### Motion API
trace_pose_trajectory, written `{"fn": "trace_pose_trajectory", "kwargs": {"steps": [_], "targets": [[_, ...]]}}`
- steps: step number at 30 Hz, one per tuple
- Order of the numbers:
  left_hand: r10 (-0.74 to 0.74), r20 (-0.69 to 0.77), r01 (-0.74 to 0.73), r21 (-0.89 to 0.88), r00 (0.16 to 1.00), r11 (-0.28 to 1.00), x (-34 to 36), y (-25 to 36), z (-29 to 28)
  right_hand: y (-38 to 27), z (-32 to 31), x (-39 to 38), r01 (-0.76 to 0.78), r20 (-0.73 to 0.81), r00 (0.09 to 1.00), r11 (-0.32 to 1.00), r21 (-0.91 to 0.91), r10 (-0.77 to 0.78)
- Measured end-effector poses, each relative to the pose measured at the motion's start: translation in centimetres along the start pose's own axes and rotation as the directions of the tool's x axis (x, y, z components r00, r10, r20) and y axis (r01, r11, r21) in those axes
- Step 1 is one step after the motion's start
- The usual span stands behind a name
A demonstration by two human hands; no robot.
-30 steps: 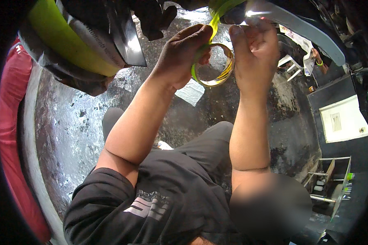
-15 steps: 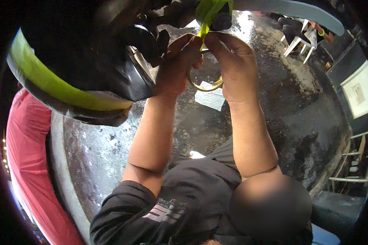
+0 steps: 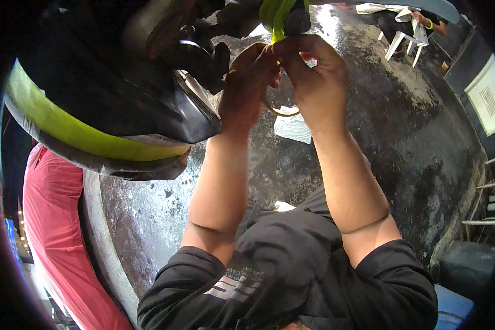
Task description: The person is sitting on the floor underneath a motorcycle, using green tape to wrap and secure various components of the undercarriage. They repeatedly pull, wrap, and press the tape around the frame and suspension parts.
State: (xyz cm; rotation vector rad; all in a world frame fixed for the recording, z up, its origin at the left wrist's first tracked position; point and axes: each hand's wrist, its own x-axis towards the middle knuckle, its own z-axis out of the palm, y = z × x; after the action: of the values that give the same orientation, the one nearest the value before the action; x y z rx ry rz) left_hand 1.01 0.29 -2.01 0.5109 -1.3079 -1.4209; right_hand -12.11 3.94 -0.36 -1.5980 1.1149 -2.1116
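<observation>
My left hand (image 3: 246,91) and my right hand (image 3: 313,82) are raised together, fingertips meeting at the lower end of a yellow-green tape strip (image 3: 274,19) that hangs from a dark machine part above. A ring-shaped tape roll (image 3: 280,112) shows only as a thin arc below and between the two hands; my left hand grips it. My right thumb and fingers pinch the strip. To the left bulges a black vehicle body (image 3: 93,71) with a yellow-green stripe (image 3: 88,140) along its edge.
A white scrap of paper (image 3: 292,127) lies on the wet dark ground (image 3: 401,143). Red fabric (image 3: 55,231) sits at the left. A white plastic chair (image 3: 401,43) and a person's arm (image 3: 432,22) are at top right. A metal frame (image 3: 489,203) stands at the right.
Both hands have closed in on the strip's lower end, and the tape roll is now mostly hidden behind them. The view has tilted, so the black body fills more of the left.
</observation>
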Motion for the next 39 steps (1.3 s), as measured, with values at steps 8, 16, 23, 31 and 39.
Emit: {"fn": "trace_pose_trajectory", "kwargs": {"steps": [8,16,23,31,39], "targets": [[-0.026,-0.120,0.045,0.157,0.992,0.987,0.1,0.6,1.1,0.4,-0.7,0.6,-0.212,0.063,0.977,0.968,0.138,0.205],[0.005,-0.217,0.048,0.236,0.976,0.971,-0.6,0.9,2.5,0.2,-1.2,1.4,-0.190,0.100,0.978,0.979,0.071,0.182],[0.029,-0.186,-0.011,0.092,0.982,0.996,-0.3,-0.2,3.4,0.1,-2.2,2.2,-0.101,0.137,0.983,0.985,-0.143,0.120],[0.072,-0.225,-0.065,0.038,0.972,0.997,0.1,-1.5,5.4,0.0,-3.1,2.3,-0.034,0.121,0.990,0.956,-0.290,0.072],[-0.012,-0.194,0.013,0.005,0.981,1.000,-0.2,0.1,4.9,2.1,-4.7,0.4,0.348,0.233,0.928,0.897,-0.271,-0.290]]}}
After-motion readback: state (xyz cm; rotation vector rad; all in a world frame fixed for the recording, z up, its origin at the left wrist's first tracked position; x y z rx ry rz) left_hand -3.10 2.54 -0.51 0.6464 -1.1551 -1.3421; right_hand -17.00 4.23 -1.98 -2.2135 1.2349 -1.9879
